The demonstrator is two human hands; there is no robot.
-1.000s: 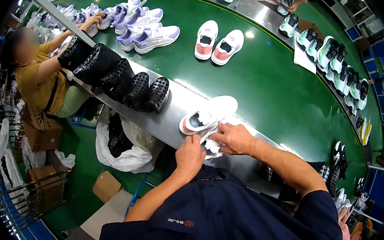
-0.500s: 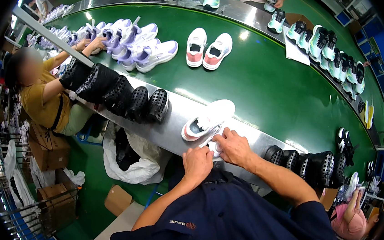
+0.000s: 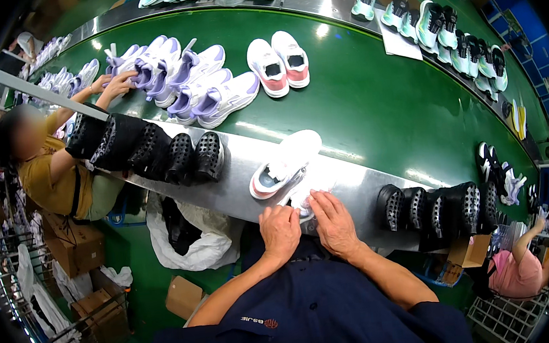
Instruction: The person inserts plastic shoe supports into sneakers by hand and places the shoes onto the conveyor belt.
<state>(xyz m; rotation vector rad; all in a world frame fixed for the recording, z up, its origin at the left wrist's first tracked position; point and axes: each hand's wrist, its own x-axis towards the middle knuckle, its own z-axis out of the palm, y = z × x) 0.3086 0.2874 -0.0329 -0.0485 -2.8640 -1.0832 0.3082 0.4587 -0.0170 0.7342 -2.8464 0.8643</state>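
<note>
At the steel edge of the bench in front of me, a white sneaker [image 3: 301,198] lies between my hands, partly covered by them and washed out by glare. My left hand [image 3: 281,231] has its fingers bent against the shoe's near left side. On the right side, my right hand [image 3: 335,223] grips it with fingers laid along the upper. Just beyond rests another white sneaker [image 3: 301,144], with a grey insole and a pinkish heel, touching or nearly touching the first.
A pair of white sneakers with pink heels [image 3: 273,67] stands on the green belt [image 3: 361,111]. White-and-lilac sneakers [image 3: 232,97] fill its left. Black perforated shoe forms [image 3: 209,156] line the steel edge on both sides. A co-worker [image 3: 52,171] reaches in at left. Below sits a white sack [image 3: 197,260].
My right hand's fingers have straightened along the sneaker, where they were bent over its opening. The whole view has shifted slightly. The co-worker's hands remain at the lilac sneakers.
</note>
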